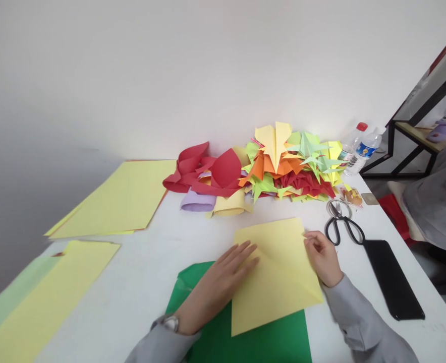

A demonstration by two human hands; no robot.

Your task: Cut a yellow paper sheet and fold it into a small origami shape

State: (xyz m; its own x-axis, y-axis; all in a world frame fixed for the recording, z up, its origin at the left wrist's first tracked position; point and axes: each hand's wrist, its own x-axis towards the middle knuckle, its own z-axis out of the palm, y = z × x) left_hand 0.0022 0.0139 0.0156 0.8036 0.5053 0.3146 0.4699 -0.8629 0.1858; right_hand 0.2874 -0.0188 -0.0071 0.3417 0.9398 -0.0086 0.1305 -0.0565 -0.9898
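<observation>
A square sheet of pale yellow paper point(279, 272) lies in front of me, partly over a green sheet point(283, 335) on the white table. Faint crease lines cross the yellow sheet. My left hand point(226, 277) rests flat on its left part, fingers stretched out, with a watch on the wrist. At the upper right edge of the same sheet, my right hand point(323, 256) has its fingers curled in a pinch on the paper's edge. Right of that hand lie black-handled scissors point(342, 225).
Folded paper shapes point(283, 166) are heaped against the wall, beside red paper loops point(211, 174). Large yellow sheets point(113, 201) and yellow strips point(64, 287) lie at left. A black phone point(393, 280) and plastic bottles point(363, 151) are near the table's right edge.
</observation>
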